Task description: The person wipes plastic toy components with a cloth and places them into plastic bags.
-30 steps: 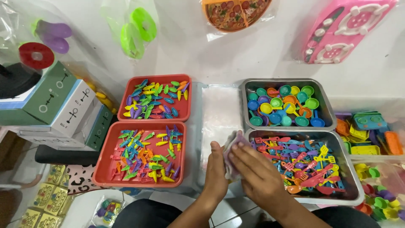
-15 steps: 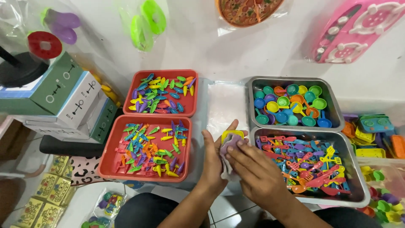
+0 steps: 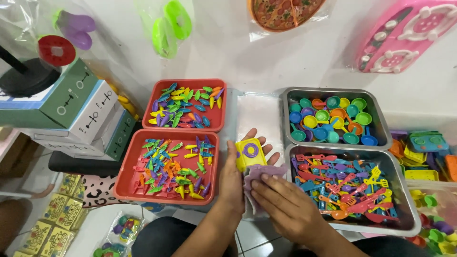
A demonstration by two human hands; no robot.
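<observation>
The person's left hand [image 3: 238, 178] lies palm up between the trays, its fingers spread open, cradling a small yellow toy stove [image 3: 249, 153] with a purple ring on its face and, under it, some pale lilac plastic pieces [image 3: 259, 172]. The right hand [image 3: 285, 207] comes across from the other side, fingers curled loosely and pinching at the edge of those lilac pieces, so it has a light hold on them rather than a full grip. The stove itself rests on the left palm only; the right hand does not touch it.

Around the hands, two red trays sit on the left: the far one [image 3: 159, 90] full of tiny toy vegetables, the near one [image 3: 124, 183] with similar small coloured bits. To the right stand two metal trays, the far one [image 3: 288, 102] holding little round pans and cups, the near one [image 3: 404, 209] heaped with toy spatulas and forks. A flat clear plastic bag [image 3: 254, 112] lies on the bench between the rows.

Judging by this, a set is only begun: stove and lilac parts are gathered, while nothing from the four trays is in hand yet, and the bag looks unfilled.
</observation>
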